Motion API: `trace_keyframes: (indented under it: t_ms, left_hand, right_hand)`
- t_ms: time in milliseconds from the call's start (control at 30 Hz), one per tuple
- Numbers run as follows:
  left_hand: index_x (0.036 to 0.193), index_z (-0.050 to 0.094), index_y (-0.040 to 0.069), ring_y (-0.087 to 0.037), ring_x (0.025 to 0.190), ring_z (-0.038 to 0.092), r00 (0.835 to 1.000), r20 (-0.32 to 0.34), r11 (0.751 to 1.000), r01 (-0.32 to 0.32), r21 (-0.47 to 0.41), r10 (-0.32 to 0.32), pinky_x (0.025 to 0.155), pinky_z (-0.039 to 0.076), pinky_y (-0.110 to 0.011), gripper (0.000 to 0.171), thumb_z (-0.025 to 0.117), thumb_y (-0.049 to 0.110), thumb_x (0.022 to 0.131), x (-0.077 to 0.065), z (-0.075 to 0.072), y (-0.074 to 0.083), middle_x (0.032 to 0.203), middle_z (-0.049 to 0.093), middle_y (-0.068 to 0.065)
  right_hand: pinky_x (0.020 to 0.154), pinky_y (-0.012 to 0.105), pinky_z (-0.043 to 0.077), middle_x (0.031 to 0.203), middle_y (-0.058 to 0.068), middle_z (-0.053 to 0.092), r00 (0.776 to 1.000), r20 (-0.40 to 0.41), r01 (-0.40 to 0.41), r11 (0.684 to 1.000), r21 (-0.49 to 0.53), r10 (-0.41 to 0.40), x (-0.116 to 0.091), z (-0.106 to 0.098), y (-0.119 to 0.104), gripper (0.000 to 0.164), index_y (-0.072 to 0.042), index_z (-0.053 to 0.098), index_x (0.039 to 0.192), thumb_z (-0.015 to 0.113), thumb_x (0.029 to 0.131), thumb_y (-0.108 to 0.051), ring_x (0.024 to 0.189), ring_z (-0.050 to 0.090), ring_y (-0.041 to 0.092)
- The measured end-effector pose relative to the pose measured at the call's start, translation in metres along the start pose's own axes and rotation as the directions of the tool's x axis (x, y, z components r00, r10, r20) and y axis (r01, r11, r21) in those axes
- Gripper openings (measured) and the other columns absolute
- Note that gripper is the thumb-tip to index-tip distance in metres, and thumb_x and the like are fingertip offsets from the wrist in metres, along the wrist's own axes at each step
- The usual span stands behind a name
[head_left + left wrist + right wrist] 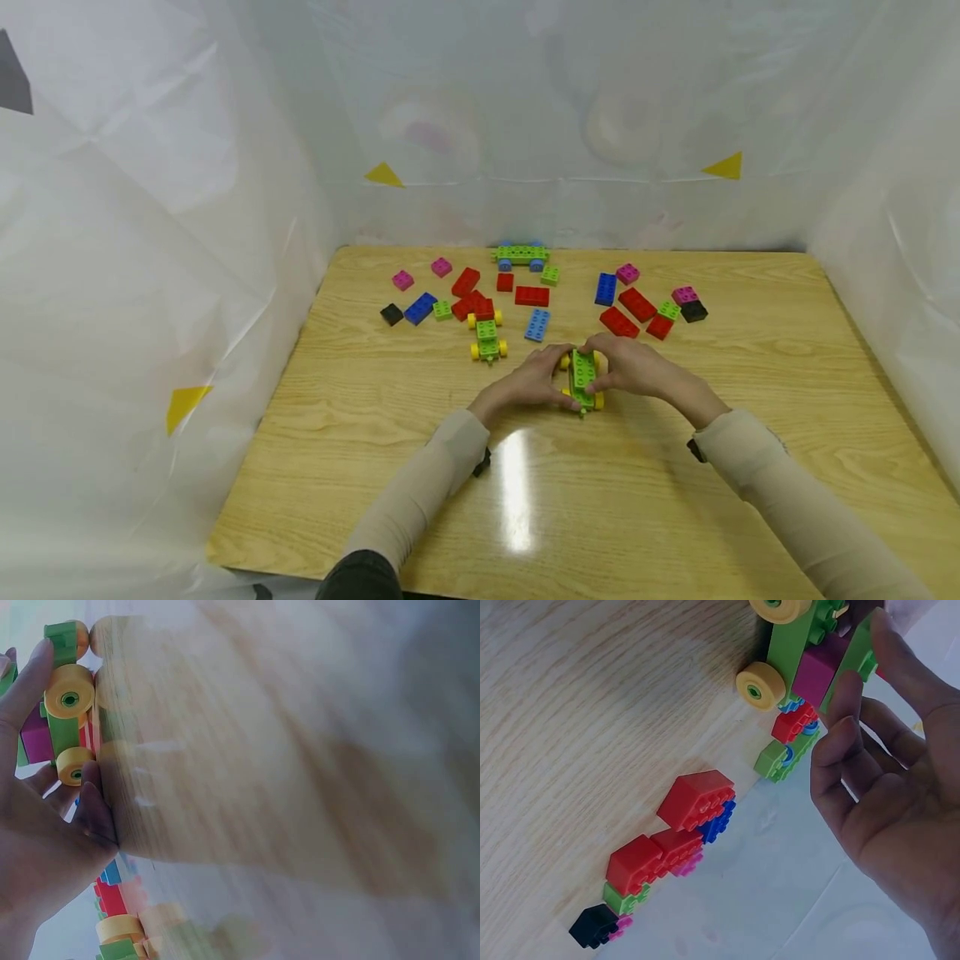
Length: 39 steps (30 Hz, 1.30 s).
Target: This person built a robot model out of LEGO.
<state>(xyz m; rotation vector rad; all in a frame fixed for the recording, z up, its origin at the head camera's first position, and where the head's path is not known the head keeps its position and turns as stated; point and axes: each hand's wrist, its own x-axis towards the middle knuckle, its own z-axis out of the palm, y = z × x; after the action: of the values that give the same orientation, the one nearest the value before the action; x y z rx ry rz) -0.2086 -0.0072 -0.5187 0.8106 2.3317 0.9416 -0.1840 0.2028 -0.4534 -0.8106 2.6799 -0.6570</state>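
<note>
A green wheeled toy car base point(786, 656) with yellow wheels stands on the table in front of me. A magenta brick point(819, 671) sits on it, with a long green brick point(853, 656) above that. My right hand point(637, 367) pinches the green brick between thumb and fingers. From the other side, my left hand point(528, 382) grips the car, its thumb near the close end and its fingers at the far end. In the left wrist view the yellow wheels point(69, 691) show between the thumb and fingers. Whether the green brick is pressed fully down, I cannot tell.
Left of the hands stands another green car point(487, 342) with yellow wheels. A green base with blue wheels point(520, 257) is at the table's back edge. Several loose bricks lie behind the hands, including a light blue brick point(537, 325) and a red brick point(619, 322).
</note>
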Motion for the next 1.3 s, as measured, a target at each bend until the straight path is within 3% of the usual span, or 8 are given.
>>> trace_keyframes:
  t_ms: [233, 767, 1000, 1300]
  left_hand:
    - [0.152, 0.025, 0.021, -0.021, 0.136, 0.031, 1.0, -0.004, 1.0, 0.002, 0.009, -0.002, 0.11, 0.031, -0.039, 0.101, 0.08, 0.052, 0.073, 0.0008, 0.0019, -0.0025, 0.154, 0.03, 0.001]
    - [0.151, 0.027, 0.019, -0.021, 0.136, 0.032, 1.0, -0.013, 1.0, -0.004, 0.026, 0.004, 0.11, 0.03, -0.038, 0.099, 0.08, 0.05, 0.073, 0.0007, 0.0024, -0.0006, 0.153, 0.032, 0.0]
    - [0.15, 0.029, 0.018, -0.022, 0.138, 0.031, 1.0, -0.008, 1.0, -0.007, 0.013, 0.007, 0.111, 0.029, -0.039, 0.098, 0.08, 0.049, 0.074, -0.0006, 0.0044, -0.0008, 0.153, 0.032, -0.001]
    - [0.151, 0.027, 0.019, -0.022, 0.137, 0.031, 1.0, -0.014, 1.0, -0.009, 0.022, 0.009, 0.111, 0.029, -0.038, 0.1, 0.08, 0.051, 0.073, 0.0013, 0.0023, -0.0023, 0.153, 0.031, 0.0]
  right_hand:
    - [0.084, 0.048, 0.05, 0.12, 0.015, 0.062, 1.0, 0.01, -0.022, 1.0, 0.006, 0.022, -0.0012, -0.0006, -0.0011, 0.056, 0.0, 0.06, 0.122, 0.08, 0.078, -0.029, 0.098, 0.062, 0.03]
    - [0.082, 0.047, 0.052, 0.121, 0.016, 0.062, 0.998, 0.016, -0.057, 0.995, -0.088, 0.058, -0.0012, 0.0022, -0.0045, 0.059, 0.0, 0.06, 0.124, 0.08, 0.079, -0.032, 0.101, 0.062, 0.03]
    - [0.086, 0.05, 0.05, 0.123, 0.017, 0.061, 0.998, 0.024, -0.059, 0.997, -0.048, 0.06, -0.0033, 0.0035, -0.0048, 0.058, 0.0, 0.059, 0.124, 0.08, 0.08, -0.03, 0.106, 0.061, 0.034]
    - [0.083, 0.048, 0.051, 0.123, 0.017, 0.061, 0.998, 0.012, -0.054, 0.996, -0.076, 0.055, -0.0017, 0.0018, -0.0052, 0.058, -0.001, 0.059, 0.124, 0.08, 0.079, -0.032, 0.103, 0.061, 0.033]
